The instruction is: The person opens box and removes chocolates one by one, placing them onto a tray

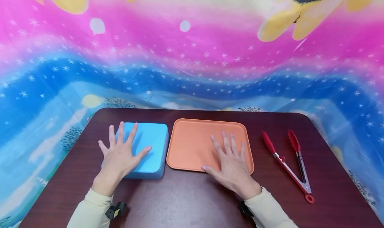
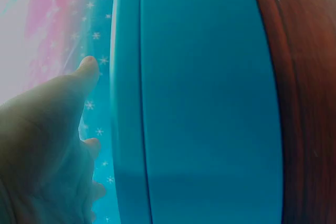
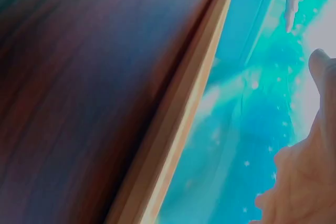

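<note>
My left hand is spread over a blue lidded box, its fingers straight and apart. In the left wrist view the box's side and lid seam show, with the hand above the lid's level. An orange tray lies just to the right of the box. Over the tray's right part, my right hand is spread with straight fingers. The right wrist view has that hand raised above the tray's rim. Neither hand grips anything.
Red-tipped tongs lie spread apart on the dark wooden table, right of the tray. A patterned pink and blue cloth hangs behind and around the table. Each wrist wears a black strap-on device.
</note>
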A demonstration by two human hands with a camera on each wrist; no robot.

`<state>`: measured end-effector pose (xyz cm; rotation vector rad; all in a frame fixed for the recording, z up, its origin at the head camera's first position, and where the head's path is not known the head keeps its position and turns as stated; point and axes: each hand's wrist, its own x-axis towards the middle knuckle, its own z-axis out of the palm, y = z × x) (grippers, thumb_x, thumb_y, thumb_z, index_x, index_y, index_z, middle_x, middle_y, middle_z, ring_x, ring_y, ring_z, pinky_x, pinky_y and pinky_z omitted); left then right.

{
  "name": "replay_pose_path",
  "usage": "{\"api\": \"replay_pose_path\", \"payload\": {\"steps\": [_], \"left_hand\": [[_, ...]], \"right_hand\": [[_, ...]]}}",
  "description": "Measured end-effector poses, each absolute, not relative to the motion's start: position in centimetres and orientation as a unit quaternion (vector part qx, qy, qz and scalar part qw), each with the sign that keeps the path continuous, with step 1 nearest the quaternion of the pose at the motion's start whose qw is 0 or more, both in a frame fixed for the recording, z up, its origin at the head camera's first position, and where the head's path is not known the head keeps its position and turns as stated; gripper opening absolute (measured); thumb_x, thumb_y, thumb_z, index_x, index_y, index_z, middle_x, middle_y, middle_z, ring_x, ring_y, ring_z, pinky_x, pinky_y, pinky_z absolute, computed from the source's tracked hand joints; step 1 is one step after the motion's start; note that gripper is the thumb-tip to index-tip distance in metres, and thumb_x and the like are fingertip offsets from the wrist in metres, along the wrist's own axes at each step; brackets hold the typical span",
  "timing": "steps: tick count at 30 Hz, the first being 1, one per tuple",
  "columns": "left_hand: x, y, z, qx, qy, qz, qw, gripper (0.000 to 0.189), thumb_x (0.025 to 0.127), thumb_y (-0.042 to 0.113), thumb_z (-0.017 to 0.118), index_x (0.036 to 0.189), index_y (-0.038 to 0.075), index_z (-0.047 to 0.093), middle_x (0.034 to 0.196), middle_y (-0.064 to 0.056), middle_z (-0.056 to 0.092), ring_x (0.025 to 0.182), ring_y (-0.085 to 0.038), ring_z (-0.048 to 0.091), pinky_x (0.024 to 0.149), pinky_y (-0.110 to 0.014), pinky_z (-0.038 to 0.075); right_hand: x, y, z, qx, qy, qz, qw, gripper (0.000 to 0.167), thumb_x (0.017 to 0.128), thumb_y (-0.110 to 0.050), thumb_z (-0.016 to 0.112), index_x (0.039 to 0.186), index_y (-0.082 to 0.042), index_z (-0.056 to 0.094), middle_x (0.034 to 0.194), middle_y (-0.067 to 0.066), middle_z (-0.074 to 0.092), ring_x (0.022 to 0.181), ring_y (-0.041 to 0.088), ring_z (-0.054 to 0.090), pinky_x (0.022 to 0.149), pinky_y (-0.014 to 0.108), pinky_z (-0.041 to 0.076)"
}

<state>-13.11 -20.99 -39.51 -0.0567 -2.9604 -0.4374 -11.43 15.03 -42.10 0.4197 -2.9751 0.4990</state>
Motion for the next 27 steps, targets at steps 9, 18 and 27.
{"api": "replay_pose_path", "payload": {"steps": [9,18,27], "left_hand": [[-13.1,-22.4,-39.5,-0.035,-0.984,-0.144,0.101,0.094,0.09,0.067,0.059,0.164,0.027,0.016,0.167,-0.026,0.012,0.154,-0.052,0.001,0.107,-0.089,0.008],[-12.8,-24.7,-39.5,-0.031,-0.979,-0.176,0.097,0.095,0.094,0.064,0.057,0.164,0.015,0.016,0.162,-0.035,0.02,0.15,-0.054,0.017,0.11,-0.08,0.023],[-12.2,-27.0,-40.7,-0.032,-0.978,-0.185,0.095,0.094,0.095,0.059,0.06,0.163,0.011,0.017,0.159,-0.033,0.029,0.14,-0.056,0.032,0.104,-0.078,0.033]], "right_hand": [[-11.6,12.7,-42.3,0.179,-0.971,0.152,0.048,0.095,0.087,-0.076,0.056,0.163,-0.033,0.019,0.172,0.011,0.01,0.16,0.037,0.003,0.124,0.07,0.006],[-12.3,10.5,-41.9,0.19,-0.967,0.172,0.009,0.093,0.089,-0.075,0.054,0.163,-0.036,0.013,0.173,0.011,0.006,0.161,0.034,-0.001,0.128,0.064,0.007],[-12.5,7.5,-41.9,0.229,-0.955,0.189,-0.008,0.1,0.088,-0.072,0.059,0.164,-0.029,0.011,0.172,0.009,0.012,0.16,0.035,0.007,0.127,0.062,0.016]]}}
